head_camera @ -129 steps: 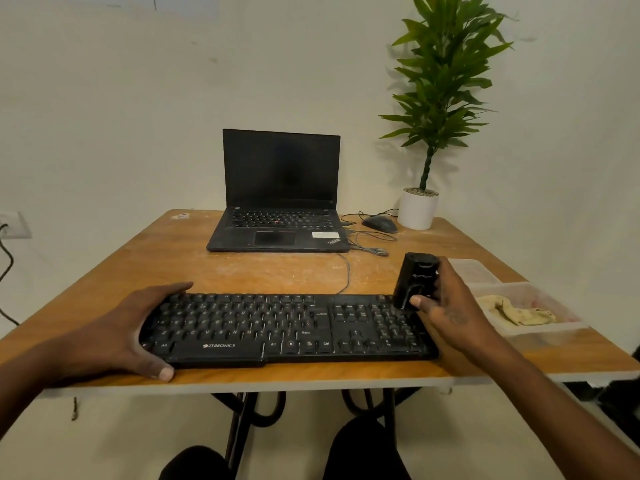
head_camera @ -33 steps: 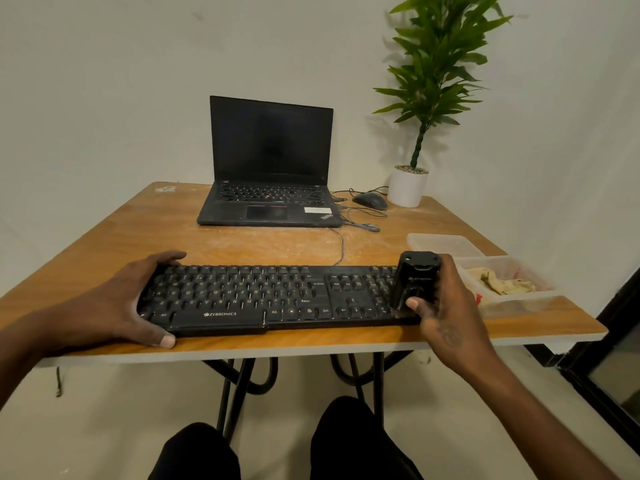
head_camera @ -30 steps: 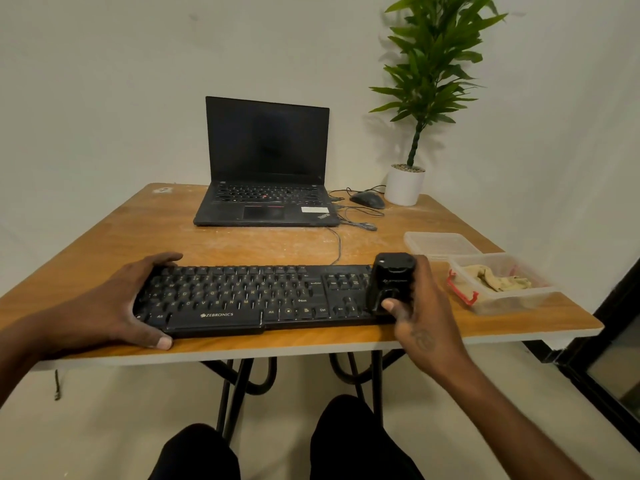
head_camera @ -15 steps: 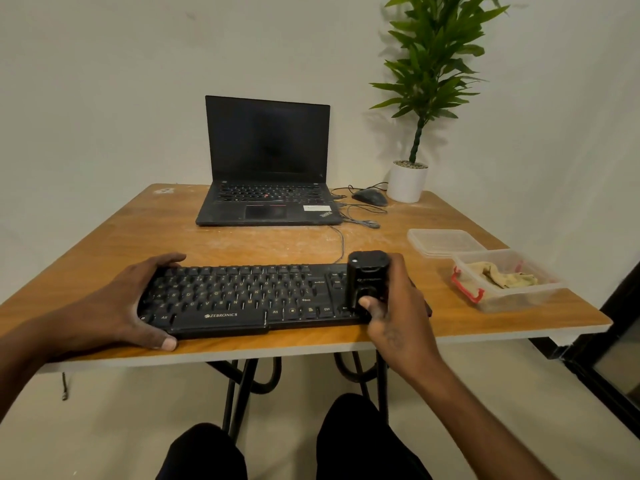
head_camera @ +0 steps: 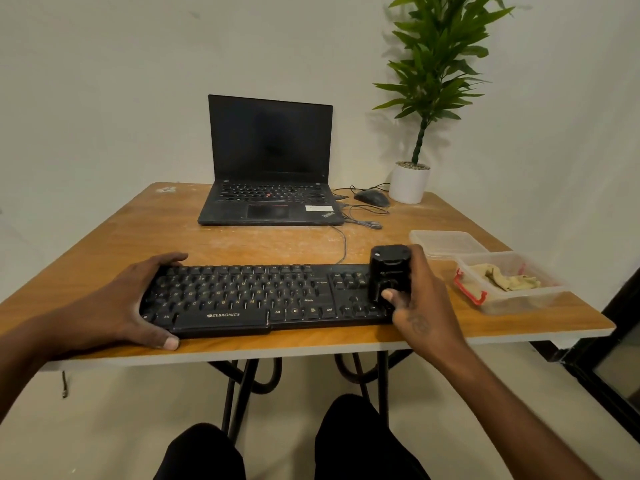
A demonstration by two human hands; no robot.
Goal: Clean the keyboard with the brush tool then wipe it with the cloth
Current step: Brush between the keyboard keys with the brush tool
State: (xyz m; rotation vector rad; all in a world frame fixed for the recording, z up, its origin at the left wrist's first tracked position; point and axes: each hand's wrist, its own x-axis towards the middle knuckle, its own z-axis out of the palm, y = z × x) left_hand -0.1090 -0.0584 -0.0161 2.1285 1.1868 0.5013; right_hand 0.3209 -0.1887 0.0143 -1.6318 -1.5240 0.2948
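Left hand (head_camera: 121, 306) clamps the keyboard's (head_camera: 263, 296) left end: thumb on the near edge, fingers curled over the far corner. Right hand (head_camera: 419, 299) holds the brush tool (head_camera: 389, 271) upright, thumb on its near face, fingers wrapped round the far side. The tool stands on the keys at the right end, roughly over the numpad boundary. Bristles aren't visible, presumably face down on the keys.

Keyboard sits at the table's (head_camera: 450, 337) 6 o'clock edge, long axis running 9 to 3, parallel to that edge, legends facing the person, cable leaving toward 12.

Risks:
- Near edge of the keyboard is close to the table lip; a sweep pulled toward 6 could drag it off if the left hand lets go.
- Heavy downward pressure may pop a keycap or just push debris between keys.
- A sweep toward 3 flicks dust at the open container (head_camera: 512, 303) holding the cloth (head_camera: 509, 278) at 3 o'clock, dirtying it before the wipe.

Further out: lid (head_camera: 446, 242) behind the container, laptop (head_camera: 270, 188) at 12, mouse (head_camera: 372, 197) and potted plant (head_camera: 410, 181) at 1 o'clock.
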